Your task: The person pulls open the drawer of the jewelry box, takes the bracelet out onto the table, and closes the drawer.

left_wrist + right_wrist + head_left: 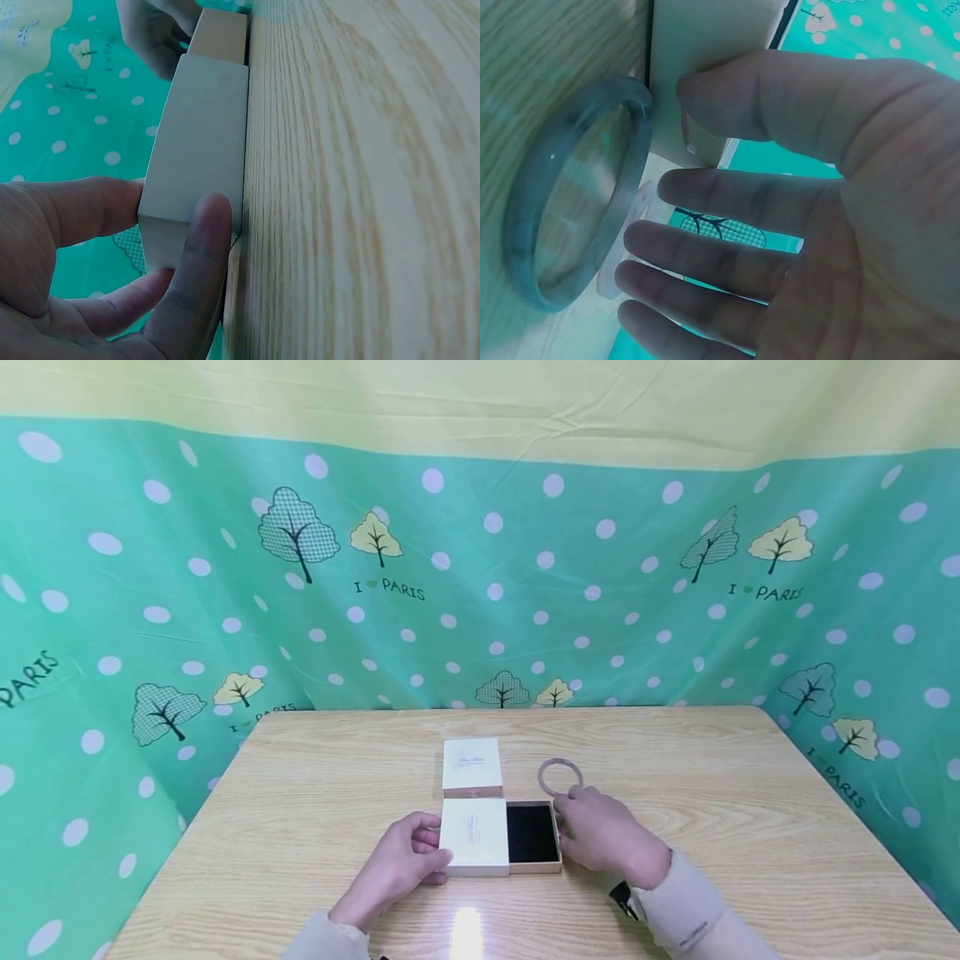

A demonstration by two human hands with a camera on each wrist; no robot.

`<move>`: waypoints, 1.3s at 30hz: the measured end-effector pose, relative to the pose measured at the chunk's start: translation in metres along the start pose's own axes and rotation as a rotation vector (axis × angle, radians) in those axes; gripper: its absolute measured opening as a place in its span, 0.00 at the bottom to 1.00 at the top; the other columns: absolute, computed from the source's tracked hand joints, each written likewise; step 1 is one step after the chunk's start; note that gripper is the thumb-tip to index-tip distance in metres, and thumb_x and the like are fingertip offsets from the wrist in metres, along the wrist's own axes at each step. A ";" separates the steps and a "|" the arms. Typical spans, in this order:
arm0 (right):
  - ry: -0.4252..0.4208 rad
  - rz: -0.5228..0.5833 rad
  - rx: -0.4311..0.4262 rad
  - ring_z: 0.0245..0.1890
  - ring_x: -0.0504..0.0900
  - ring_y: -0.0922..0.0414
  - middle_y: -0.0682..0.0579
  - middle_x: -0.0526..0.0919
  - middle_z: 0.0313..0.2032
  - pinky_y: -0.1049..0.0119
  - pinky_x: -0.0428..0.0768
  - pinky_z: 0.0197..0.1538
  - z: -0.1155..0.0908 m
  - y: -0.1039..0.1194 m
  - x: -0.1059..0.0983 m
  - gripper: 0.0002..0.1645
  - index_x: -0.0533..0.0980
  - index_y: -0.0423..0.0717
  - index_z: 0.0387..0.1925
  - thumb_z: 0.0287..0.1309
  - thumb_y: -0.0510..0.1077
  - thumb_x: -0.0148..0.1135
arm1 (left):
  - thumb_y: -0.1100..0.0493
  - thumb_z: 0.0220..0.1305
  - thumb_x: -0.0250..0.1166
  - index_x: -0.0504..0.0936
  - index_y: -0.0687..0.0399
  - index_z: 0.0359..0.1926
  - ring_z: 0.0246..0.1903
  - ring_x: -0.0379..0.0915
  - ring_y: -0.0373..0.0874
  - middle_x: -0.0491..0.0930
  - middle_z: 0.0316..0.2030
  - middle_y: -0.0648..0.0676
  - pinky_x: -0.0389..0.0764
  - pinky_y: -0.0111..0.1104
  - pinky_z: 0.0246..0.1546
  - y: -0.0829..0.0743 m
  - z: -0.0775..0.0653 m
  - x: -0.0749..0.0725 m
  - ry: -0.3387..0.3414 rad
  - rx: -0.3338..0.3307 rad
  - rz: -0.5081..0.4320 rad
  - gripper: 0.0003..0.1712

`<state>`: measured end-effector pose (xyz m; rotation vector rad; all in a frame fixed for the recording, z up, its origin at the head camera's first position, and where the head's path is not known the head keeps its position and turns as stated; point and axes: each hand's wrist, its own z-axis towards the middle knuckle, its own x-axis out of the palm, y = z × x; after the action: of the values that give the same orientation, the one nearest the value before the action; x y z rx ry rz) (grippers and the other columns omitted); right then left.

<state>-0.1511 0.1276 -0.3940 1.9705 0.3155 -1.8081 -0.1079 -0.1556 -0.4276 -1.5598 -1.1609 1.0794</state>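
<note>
A white slide-out jewelry box [472, 837] lies on the table, its black-lined drawer [533, 832] drawn partway out to the right. My left hand [407, 858] grips the left end of the box's sleeve; the left wrist view has its fingers on adjoining sides of the sleeve [196, 139]. At the drawer's right end is my right hand [602, 829], thumb [727, 94] touching the end wall and the other fingers nearly straight. A pale bangle [542, 777] lies behind that hand. The right wrist view shows a grey-green bangle [525, 217] near the fingers, hidden in the head view.
A second white box [472, 763], closed, stands directly behind the first. The wood-grain table [315, 777] runs back to a green dotted curtain [465, 577]. Light glares off the table's front [467, 931].
</note>
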 end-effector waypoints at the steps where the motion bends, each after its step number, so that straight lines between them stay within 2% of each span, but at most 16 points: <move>1: 0.000 -0.002 0.000 0.29 0.69 0.55 0.56 0.70 0.27 0.60 0.71 0.30 0.000 0.000 0.000 0.08 0.75 0.48 0.31 0.49 0.43 0.65 | 0.73 0.51 0.68 0.64 0.75 0.59 0.35 0.72 0.50 0.68 0.42 0.64 0.85 0.40 0.35 0.000 0.000 0.000 0.000 0.000 0.000 0.35; 11: -0.009 -0.017 -0.016 0.28 0.68 0.56 0.56 0.69 0.26 0.61 0.70 0.29 -0.001 0.002 -0.001 0.08 0.75 0.47 0.30 0.50 0.42 0.66 | 0.73 0.51 0.68 0.64 0.75 0.59 0.35 0.72 0.50 0.68 0.41 0.64 0.85 0.40 0.35 0.000 0.000 0.000 -0.006 -0.001 0.004 0.35; 28: -0.036 -0.020 -0.060 0.26 0.67 0.58 0.57 0.69 0.27 0.62 0.71 0.29 0.001 0.004 0.002 0.09 0.76 0.46 0.33 0.53 0.45 0.65 | 0.73 0.51 0.67 0.64 0.76 0.59 0.35 0.72 0.50 0.68 0.41 0.64 0.85 0.40 0.35 -0.001 -0.001 0.000 -0.001 -0.001 -0.002 0.34; 39: -0.073 -0.008 -0.126 0.25 0.66 0.59 0.56 0.69 0.28 0.64 0.71 0.28 0.002 0.005 0.006 0.08 0.76 0.45 0.34 0.54 0.44 0.62 | 0.73 0.51 0.67 0.64 0.76 0.59 0.35 0.72 0.49 0.68 0.41 0.63 0.85 0.40 0.34 -0.001 -0.001 0.000 -0.003 0.001 0.001 0.34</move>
<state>-0.1493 0.1214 -0.3986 1.8164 0.4040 -1.8139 -0.1073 -0.1560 -0.4265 -1.5584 -1.1616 1.0835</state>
